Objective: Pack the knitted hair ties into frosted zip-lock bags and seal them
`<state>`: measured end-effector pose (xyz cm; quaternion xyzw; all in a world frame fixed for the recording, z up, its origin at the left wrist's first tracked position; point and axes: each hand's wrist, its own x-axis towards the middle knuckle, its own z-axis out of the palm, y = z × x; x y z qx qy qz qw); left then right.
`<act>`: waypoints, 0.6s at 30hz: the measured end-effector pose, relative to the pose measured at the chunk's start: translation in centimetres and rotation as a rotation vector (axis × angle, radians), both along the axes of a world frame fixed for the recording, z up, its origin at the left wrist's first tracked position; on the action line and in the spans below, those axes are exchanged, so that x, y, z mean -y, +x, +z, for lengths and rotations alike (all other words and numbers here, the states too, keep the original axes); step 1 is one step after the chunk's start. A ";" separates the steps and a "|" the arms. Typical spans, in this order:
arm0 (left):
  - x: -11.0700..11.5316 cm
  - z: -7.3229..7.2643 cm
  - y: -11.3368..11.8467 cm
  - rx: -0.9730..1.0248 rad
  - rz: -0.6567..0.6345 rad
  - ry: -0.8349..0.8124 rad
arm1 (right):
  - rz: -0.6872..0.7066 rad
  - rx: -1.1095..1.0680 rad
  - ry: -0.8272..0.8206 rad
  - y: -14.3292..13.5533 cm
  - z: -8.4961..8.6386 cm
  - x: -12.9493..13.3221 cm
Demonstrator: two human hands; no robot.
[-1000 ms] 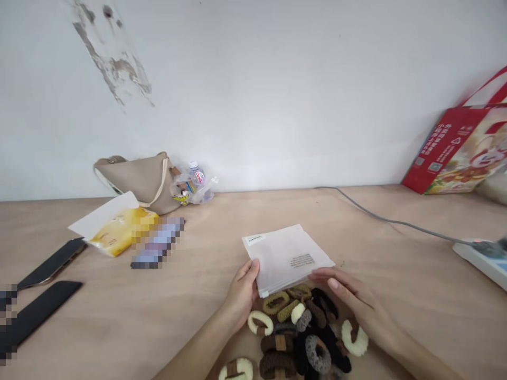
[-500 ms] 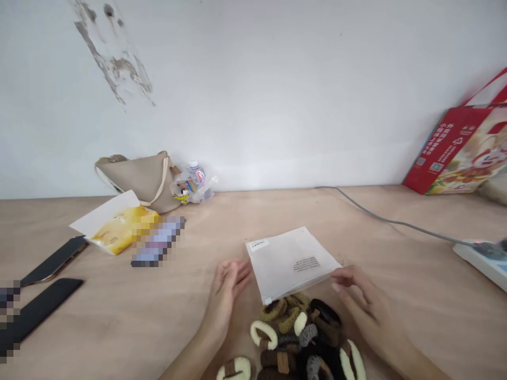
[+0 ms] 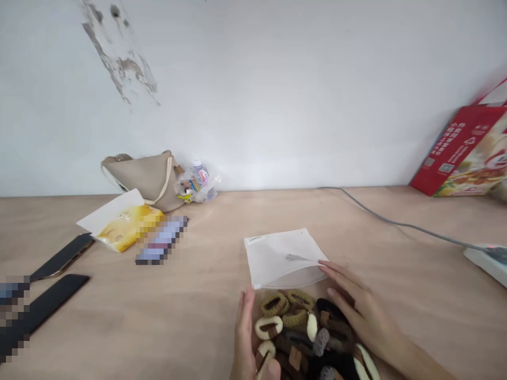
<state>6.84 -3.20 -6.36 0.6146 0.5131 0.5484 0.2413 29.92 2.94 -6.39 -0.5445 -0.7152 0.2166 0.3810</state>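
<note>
"What's the broadest thing to take in?"

"The bench point(image 3: 178, 316), pale and wide. At its near side sits a heap of fuzzy hair ties point(image 3: 299, 319), olive, cream, grey and dark ones bunched together."

"And the pouch point(image 3: 277, 256)?"

"White and thin, lying on the bench just beyond the heap, its near edge next to the olive ties. That edge looks a little bowed, as if the layers were parting, though I can't be sure."

"How are the hands?"

"The right hand point(image 3: 364, 311) lies along the heap's right side, fingertips touching the pouch's near right corner. Its grip is wide, the thumb well below the fingers and off the sheet. The left hand point(image 3: 243, 343) stands edge-on at the heap's left, its grip wide too."

"Any advice on handling?"

"I'd use light fingertips on that corner; such thin material probably creases easily. The left palm would serve best as a low fence, so the ties stay bunched."

"Anything small to watch?"

"The cream tie point(image 3: 266, 348) between the left thumb and fingers. Whether it's being touched, I can't tell."
</note>
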 end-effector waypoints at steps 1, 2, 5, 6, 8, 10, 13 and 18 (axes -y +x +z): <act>-0.3 0.8 -0.1 -0.077 -0.001 0.053 | 0.002 -0.006 0.001 -0.2 0.1 0.1; -0.7 1.7 -0.4 -0.177 0.003 0.115 | 0.003 -0.013 0.004 -0.4 0.1 0.1; -2.5 4.7 -1.6 -0.558 -0.024 0.325 | 0.000 -0.039 0.020 -0.8 0.5 0.0; -3.2 5.6 -2.0 -0.681 -0.067 0.374 | 0.000 -0.047 0.026 -1.0 0.7 -0.1; -4.9 6.6 -2.2 -0.864 -0.128 0.388 | 0.005 -0.057 0.040 -1.2 1.2 -0.3; -6.5 6.8 -2.2 -0.937 -0.168 0.384 | 0.015 -0.058 0.048 -1.2 1.9 -0.5; -8.2 6.3 -1.9 -0.918 -0.178 0.416 | -0.009 -0.045 0.065 -0.5 2.8 0.0; -9.2 5.7 -1.7 -0.870 -0.143 0.480 | -0.079 0.021 0.145 1.3 2.8 4.5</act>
